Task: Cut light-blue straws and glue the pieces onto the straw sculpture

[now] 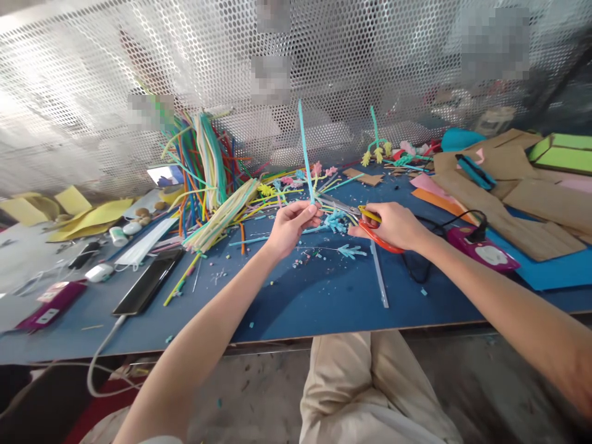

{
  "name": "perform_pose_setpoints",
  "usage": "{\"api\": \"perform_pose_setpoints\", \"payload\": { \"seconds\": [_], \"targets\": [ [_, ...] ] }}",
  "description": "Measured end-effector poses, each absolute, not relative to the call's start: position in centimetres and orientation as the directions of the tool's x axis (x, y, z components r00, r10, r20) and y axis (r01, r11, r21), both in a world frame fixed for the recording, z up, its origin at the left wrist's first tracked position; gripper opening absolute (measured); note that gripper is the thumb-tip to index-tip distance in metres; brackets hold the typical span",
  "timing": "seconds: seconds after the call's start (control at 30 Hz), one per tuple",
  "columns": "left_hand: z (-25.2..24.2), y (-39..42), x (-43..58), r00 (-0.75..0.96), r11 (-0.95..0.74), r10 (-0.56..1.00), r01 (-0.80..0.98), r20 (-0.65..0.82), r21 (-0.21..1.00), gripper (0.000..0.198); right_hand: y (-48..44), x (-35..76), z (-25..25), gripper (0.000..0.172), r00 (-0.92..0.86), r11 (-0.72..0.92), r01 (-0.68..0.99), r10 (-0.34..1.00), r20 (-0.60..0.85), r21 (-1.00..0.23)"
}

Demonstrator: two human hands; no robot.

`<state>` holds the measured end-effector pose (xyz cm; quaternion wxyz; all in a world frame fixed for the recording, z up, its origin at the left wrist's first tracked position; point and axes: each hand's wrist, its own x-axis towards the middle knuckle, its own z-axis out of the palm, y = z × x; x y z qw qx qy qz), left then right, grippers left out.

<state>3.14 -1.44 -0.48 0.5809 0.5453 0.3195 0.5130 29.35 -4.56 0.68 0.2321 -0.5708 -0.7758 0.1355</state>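
My left hand [295,223] pinches the lower end of a light blue pipe cleaner [304,142], which stands nearly upright. Closed around the orange and yellow handles of a pair of scissors [370,231] is my right hand [393,223]. The scissor blades point left, close to the fingers of my left hand; whether they touch the pipe cleaner I cannot tell. Just below them lie a blue pipe-cleaner sprig [335,221] and a smaller blue sprig [351,251] on the blue tabletop [296,302].
A large bundle of coloured pipe cleaners [208,166] stands at the back left. A phone [148,280] with a cable lies front left. To the right are cardboard pieces [531,216] and a purple power socket [483,250]. A perforated metal panel [324,68] rises behind the table.
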Motion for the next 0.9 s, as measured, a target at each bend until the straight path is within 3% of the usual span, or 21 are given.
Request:
{"api": "perform_pose_setpoints", "payload": {
  "seconds": [0.23,0.4,0.7,0.9],
  "targets": [
    [0.0,-2.2,3.1,0.434,0.003,0.899,-0.124,0.052,0.992,0.029,-4.2,29.2,-0.2,0.058,-0.33,0.383,0.745,0.923,0.197,-0.546],
    [0.2,-2.4,3.3,0.437,0.039,0.899,-0.117,0.016,0.992,0.027,-4.2,29.2,-0.6,0.061,-0.354,0.41,0.7,0.91,0.214,-0.585],
    [0.0,-2.1,3.1,0.469,0.13,0.881,-0.103,-0.067,0.986,0.026,-4.2,29.2,0.0,0.051,-0.321,0.399,0.763,0.917,0.238,-0.508],
    [-0.3,-1.9,3.1,0.463,0.156,0.881,-0.094,-0.095,0.983,0.028,-4.2,29.2,0.1,0.054,-0.294,0.374,0.808,0.926,0.239,-0.456]
  ]
}}
